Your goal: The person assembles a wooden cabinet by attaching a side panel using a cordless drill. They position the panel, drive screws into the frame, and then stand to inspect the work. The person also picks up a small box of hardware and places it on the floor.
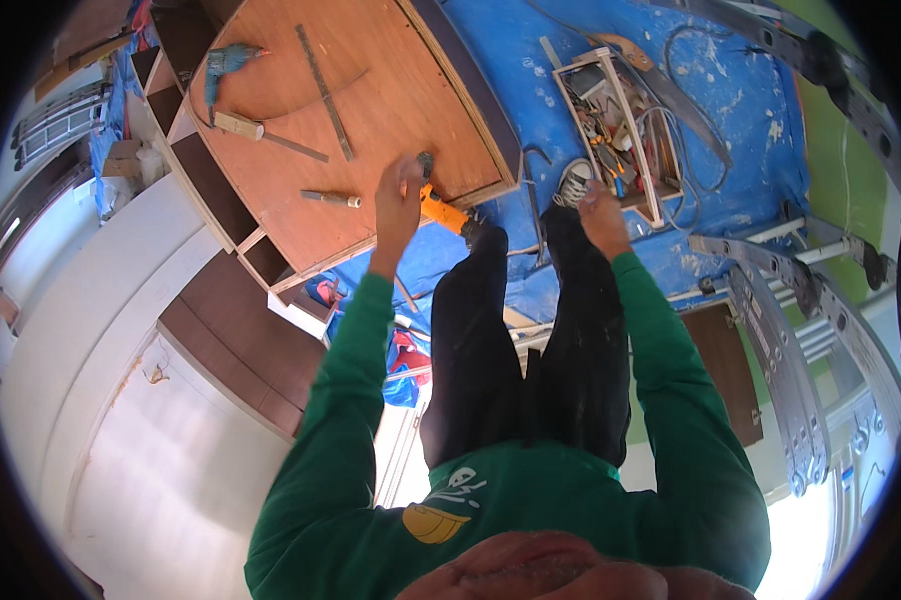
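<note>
Beside the front edge of a large wooden panel (270, 60), my left hand (398, 208) is closed on an orange and black power tool (442, 210). The tool slants across the panel's edge toward my left knee, and my fingers partly cover it. My right hand (603, 218) is raised above the blue sheet, between my shoe (573, 183) and a wooden-framed tool box (660, 208). Its fingers are curled together; whatever they may hold is too small to make out. On the panel, a chisel-like tool with a pale handle (332, 199) lies left of my left hand.
A teal drill (232, 62), a hammer (240, 125) and a flat strip (325, 95) lie on the panel. A handsaw (675, 95) and a cable rest on the blue sheet (500, 40) behind the tool box. Metal ladder sections (780, 370) stand at the right.
</note>
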Action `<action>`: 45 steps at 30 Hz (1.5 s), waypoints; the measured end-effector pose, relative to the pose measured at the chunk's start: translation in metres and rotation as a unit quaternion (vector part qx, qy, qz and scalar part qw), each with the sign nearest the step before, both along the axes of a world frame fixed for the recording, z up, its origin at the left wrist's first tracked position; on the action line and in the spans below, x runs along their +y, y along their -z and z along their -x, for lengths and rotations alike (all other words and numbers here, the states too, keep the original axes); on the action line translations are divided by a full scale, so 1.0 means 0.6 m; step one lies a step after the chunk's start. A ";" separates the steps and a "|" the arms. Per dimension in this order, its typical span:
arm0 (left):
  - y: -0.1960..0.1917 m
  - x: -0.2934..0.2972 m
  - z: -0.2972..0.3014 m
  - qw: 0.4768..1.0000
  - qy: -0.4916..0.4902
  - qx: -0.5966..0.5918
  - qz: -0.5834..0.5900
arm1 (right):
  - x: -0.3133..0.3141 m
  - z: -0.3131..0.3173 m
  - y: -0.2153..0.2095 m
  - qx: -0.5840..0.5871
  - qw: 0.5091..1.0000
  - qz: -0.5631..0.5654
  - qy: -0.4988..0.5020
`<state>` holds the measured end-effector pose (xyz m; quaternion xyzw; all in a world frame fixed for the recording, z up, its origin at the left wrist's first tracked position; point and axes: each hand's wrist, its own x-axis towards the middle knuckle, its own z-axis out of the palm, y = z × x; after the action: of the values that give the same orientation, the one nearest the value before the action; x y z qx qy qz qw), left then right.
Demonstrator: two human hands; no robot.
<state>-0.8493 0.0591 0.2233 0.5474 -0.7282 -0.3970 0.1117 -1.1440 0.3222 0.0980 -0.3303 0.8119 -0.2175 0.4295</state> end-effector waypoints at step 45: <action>0.070 0.050 -0.005 0.897 -0.078 0.216 -0.378 | -0.282 -0.263 -0.156 -0.252 0.950 0.112 0.147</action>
<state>-0.8465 0.0893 0.1811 0.5045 -0.4358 -0.7409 0.0815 -0.9859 0.1529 0.1918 -0.1876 0.6870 -0.4440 0.5437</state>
